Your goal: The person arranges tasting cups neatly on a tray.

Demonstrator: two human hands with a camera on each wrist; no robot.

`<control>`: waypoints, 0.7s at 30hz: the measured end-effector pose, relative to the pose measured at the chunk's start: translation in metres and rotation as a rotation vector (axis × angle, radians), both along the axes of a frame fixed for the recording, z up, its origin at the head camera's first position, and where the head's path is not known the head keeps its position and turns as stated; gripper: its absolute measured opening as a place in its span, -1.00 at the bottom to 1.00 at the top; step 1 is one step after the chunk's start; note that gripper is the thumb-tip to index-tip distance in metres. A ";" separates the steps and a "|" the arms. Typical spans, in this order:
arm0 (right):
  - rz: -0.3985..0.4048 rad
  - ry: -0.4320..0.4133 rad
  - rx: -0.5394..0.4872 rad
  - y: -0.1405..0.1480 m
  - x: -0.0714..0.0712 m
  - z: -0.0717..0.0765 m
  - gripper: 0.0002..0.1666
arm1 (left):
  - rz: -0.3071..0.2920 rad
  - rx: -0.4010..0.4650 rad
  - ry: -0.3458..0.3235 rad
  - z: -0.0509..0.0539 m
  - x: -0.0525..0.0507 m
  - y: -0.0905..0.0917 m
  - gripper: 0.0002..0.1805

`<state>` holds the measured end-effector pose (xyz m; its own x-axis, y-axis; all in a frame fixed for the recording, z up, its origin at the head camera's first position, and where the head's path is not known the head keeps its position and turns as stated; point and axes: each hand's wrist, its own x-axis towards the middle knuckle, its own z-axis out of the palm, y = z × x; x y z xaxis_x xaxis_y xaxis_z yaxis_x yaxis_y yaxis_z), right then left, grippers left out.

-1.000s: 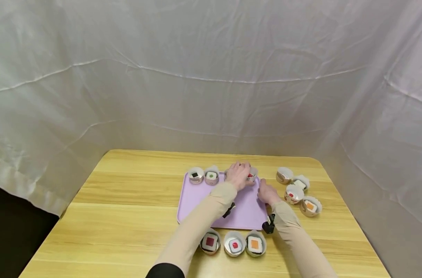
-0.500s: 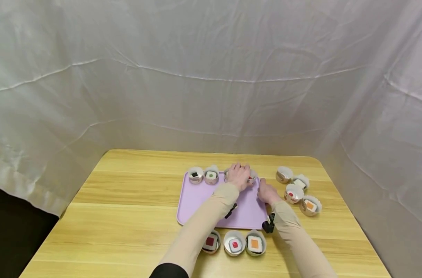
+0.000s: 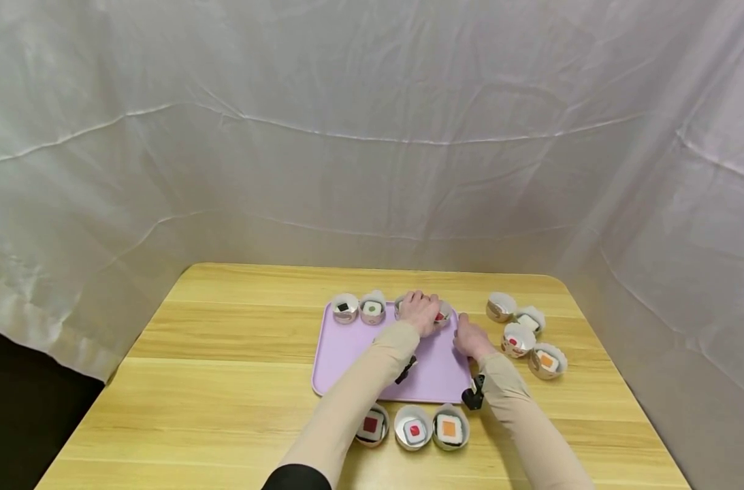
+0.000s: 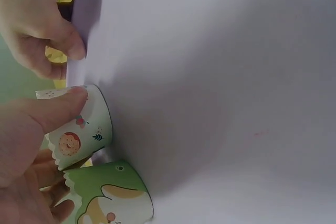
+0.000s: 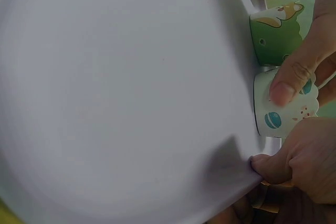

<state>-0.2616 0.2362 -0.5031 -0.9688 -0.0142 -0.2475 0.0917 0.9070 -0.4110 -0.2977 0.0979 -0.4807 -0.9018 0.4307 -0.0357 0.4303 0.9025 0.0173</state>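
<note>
On the far edge of the purple tray (image 3: pixel 433 374), my left hand (image 3: pixel 419 312) grips a white paper cup (image 3: pixel 443 314) that holds a piece with red on it. In the left wrist view the thumb presses the side of this white cup (image 4: pixel 81 129), and a green cup (image 4: pixel 118 195) stands beside it. My right hand (image 3: pixel 472 338) pinches the tray's right edge near the far corner; in the right wrist view its thumb lies on the rim. Two more cups, one with a black piece (image 3: pixel 345 308) and one with a green-centred piece (image 3: pixel 372 308), stand at the tray's far left.
Three cups with sushi-like pieces stand in front of the tray, among them one with an orange top (image 3: pixel 450 429). Several cups, such as one with an orange piece (image 3: pixel 546 361), are grouped to the right on the wooden table (image 3: pixel 224 381). A grey curtain hangs behind.
The gripped cup has shifted slightly left and toward the tray's near side, along with my left hand. My right hand has stayed on the tray's edge.
</note>
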 end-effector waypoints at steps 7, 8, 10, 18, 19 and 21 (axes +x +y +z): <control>-0.013 -0.016 -0.016 -0.001 0.001 0.001 -0.46 | 0.014 0.002 0.000 -0.004 -0.003 0.000 -0.45; -0.016 -0.017 -0.019 -0.001 0.001 0.001 -0.45 | 0.018 -0.002 0.006 -0.005 -0.003 0.000 -0.46; -0.017 -0.019 -0.016 -0.001 0.000 0.000 -0.44 | 0.025 -0.006 0.021 -0.006 -0.003 0.001 -0.46; -0.004 -0.013 0.016 -0.002 -0.002 -0.003 -0.44 | 0.073 -0.012 0.049 -0.009 -0.002 0.003 -0.49; -0.006 -0.015 0.015 -0.002 -0.002 -0.003 -0.43 | 0.077 -0.012 0.049 -0.009 -0.002 0.004 -0.48; -0.003 -0.016 0.015 -0.002 -0.002 -0.003 -0.43 | 0.082 -0.015 0.051 -0.008 -0.001 0.004 -0.47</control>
